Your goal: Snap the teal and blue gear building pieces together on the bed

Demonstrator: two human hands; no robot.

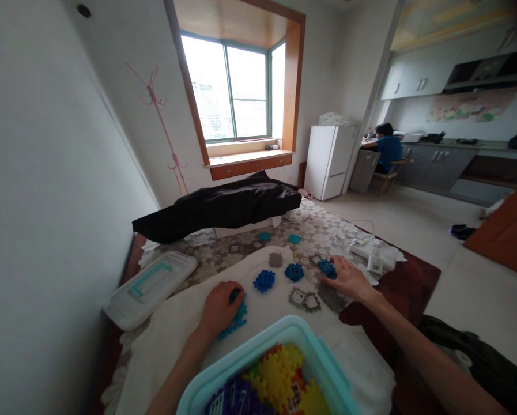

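My left hand [221,308] is closed over light blue interlocking plastic tiles [236,327], its fingertips curled on their upper end. At the right, my right hand [348,278] grips a darker blue interlocking tile [326,267] between thumb and fingers, just above the cloth. Two blue clusters of tiles, one on the left [264,280] and one on the right [294,272], lie between my hands. Grey tiles [311,301], some with window-like inserts, are close to my right hand. In front of me, a turquoise bin [290,325] holds yellow, purple and orange tiles [279,372].
A clear lid [152,288] lies at the left. Black cloth [236,202] covers something at the table's back. Teal tiles [294,238] lie farther back. A white power strip and cable [366,249] are near the right edge. A person in blue [388,151] sits beyond the fridge.
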